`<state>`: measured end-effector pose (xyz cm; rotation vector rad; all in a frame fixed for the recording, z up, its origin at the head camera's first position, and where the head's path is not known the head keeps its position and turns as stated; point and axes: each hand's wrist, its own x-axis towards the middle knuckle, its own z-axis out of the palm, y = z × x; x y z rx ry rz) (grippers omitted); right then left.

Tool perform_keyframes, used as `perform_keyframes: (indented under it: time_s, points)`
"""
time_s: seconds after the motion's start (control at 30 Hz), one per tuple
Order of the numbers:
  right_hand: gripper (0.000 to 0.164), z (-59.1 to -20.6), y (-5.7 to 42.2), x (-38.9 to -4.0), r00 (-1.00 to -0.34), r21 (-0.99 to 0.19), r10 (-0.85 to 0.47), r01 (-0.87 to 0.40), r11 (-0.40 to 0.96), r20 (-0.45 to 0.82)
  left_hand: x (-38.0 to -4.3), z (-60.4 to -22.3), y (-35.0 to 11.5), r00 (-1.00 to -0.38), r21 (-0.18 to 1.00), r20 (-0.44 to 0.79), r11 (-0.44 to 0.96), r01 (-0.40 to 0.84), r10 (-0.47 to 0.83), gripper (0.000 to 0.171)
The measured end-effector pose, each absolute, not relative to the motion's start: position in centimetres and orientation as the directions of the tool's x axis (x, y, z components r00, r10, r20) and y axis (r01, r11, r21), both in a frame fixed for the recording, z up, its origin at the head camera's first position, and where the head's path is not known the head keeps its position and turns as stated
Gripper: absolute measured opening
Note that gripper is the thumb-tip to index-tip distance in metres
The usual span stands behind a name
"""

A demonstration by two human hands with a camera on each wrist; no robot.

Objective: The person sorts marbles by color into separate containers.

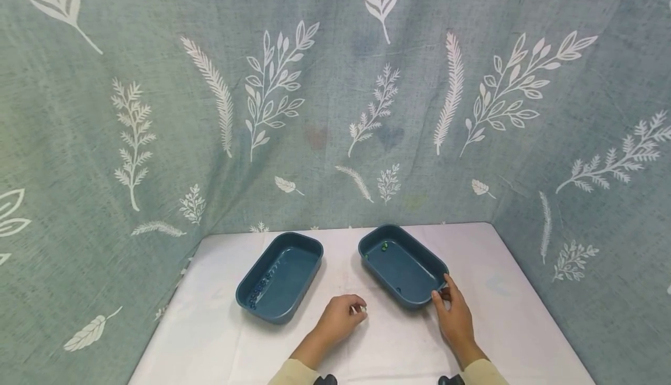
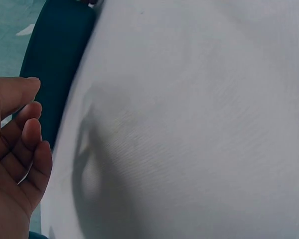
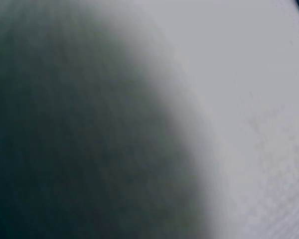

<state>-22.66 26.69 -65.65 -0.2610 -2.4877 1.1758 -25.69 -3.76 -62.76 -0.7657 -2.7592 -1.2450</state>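
Observation:
On the right stands a dark blue tray [image 1: 414, 268] with a few small green pieces [image 1: 385, 246] near its far left end and a small dark piece [image 1: 398, 289] near its front. My right hand [image 1: 457, 320] grips this tray's near right corner, thumb and fingers at the rim. Left of the tray, my left hand [image 1: 338, 318] hovers over the table, fingers loosely curled. In the left wrist view, the left hand's thumb and fingers [image 2: 32, 164] are apart, and nothing shows between them. A tray wall [image 2: 60, 55] appears behind them. The right wrist view is mostly a dark blur.
Another dark blue tray [image 1: 293, 280] stands to the left, with several small dark blue pieces [image 1: 260, 287] along its left side. Both trays are on a white-covered table [image 1: 209, 327]. Leaf-patterned grey-green cloth [image 1: 325, 94] hangs behind and at both sides.

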Motion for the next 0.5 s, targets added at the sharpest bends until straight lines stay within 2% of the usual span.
perform_keyframes:
  time_s: [0.5]
  points:
    - [0.066, -65.9, 26.7, -22.9, -0.915, -0.765, 0.326, 0.032, 0.644, 0.236, -26.6, -61.0, -4.4, -0.882, 0.682, 0.239, 0.576, 0.45, 0.406, 0.014]
